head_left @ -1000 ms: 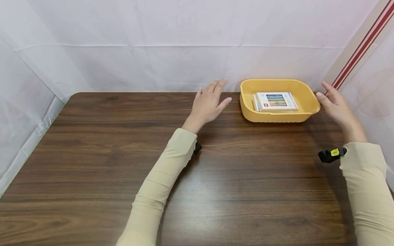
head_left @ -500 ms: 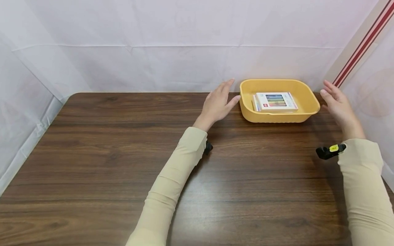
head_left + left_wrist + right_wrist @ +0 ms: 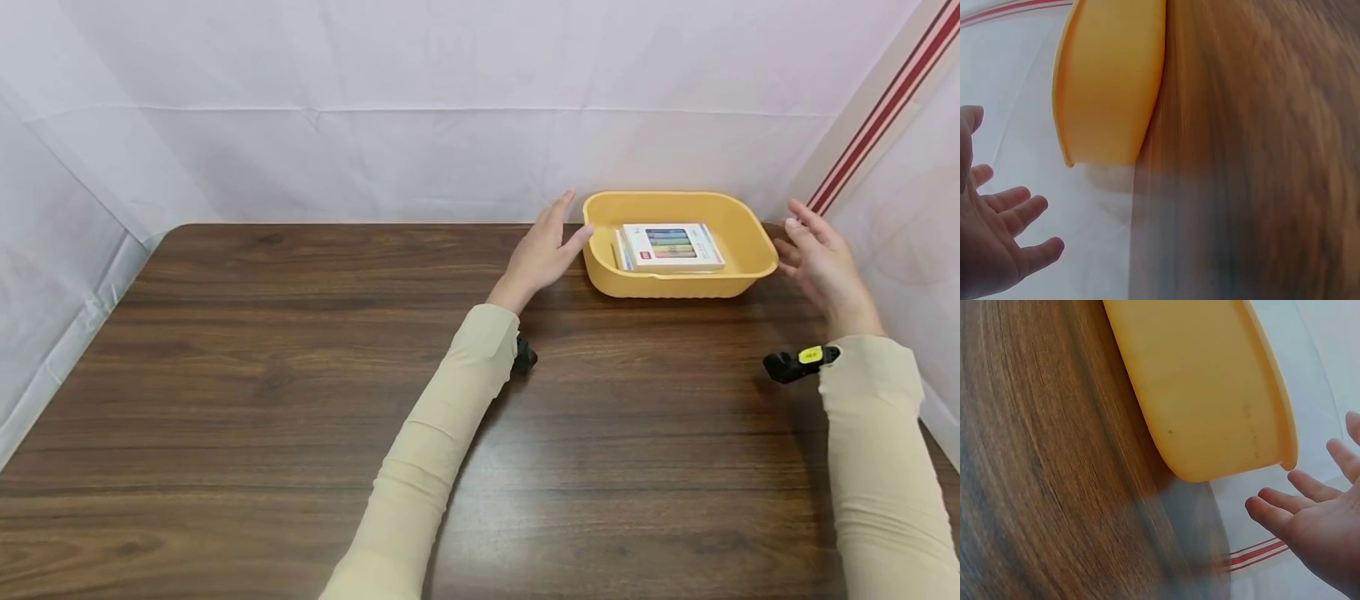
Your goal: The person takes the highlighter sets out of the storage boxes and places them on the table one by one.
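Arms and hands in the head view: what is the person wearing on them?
Both arms are covered by long, close-fitting beige sleeves reaching the wrists. The left hand and right hand are bare, with no gloves or rings visible. A small black device sits under the left wrist; a black wrist device with a yellow label juts from the right cuff.

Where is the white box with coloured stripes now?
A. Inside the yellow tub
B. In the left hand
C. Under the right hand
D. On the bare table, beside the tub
A: the head view shows the white box lying inside the yellow tub, with the left hand and the right hand open at either side of it.
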